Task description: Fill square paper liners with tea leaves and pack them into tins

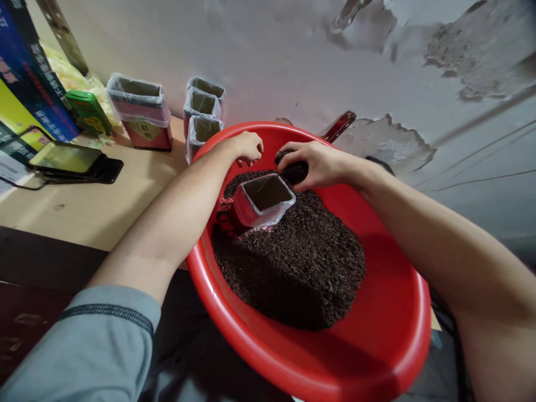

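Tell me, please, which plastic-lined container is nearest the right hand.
The container inside the red basin, set in dark loose material; the other four stand outside it.

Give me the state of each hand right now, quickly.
Left hand: loosely curled but open, nothing visible in it, over the large red round basin.
Right hand: closed on a dark, rounded object, material unclear.
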Demonstrator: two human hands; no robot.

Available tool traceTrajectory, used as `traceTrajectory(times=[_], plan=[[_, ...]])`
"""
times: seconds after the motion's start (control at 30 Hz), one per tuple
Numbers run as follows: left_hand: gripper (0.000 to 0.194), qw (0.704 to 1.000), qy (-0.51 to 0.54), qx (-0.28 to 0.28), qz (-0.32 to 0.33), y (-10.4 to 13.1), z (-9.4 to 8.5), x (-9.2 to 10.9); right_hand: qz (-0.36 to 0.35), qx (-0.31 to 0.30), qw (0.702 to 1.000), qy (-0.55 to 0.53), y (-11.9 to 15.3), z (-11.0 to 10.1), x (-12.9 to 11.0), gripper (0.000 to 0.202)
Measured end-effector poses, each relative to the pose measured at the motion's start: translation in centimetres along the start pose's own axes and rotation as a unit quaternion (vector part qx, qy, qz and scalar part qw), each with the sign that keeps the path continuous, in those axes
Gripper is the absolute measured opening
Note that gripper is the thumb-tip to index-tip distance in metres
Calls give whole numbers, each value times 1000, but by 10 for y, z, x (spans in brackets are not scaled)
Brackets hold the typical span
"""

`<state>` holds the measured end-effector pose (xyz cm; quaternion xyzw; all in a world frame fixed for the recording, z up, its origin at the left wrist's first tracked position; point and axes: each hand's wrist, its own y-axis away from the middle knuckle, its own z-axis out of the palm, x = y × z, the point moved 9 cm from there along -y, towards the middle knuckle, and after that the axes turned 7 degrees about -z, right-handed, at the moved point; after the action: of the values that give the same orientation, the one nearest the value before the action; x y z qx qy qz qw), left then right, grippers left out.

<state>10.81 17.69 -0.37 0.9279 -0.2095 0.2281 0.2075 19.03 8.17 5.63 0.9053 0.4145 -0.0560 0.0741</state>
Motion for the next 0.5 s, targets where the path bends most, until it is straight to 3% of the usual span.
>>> traceTrajectory(times=[0.1,0.2,0.5], plan=[[54,1000,-27,11,5,0,-3,1,-50,-24,998,11,-21,22,-24,45],[56,999,-41,12,9,0,-3,1,-60,-53,996,33,-31,40,-31,46],[52,1000,-20,-1,-4,-2,0,-1,-93,-22,995,-3,-24,28,-27,35]])
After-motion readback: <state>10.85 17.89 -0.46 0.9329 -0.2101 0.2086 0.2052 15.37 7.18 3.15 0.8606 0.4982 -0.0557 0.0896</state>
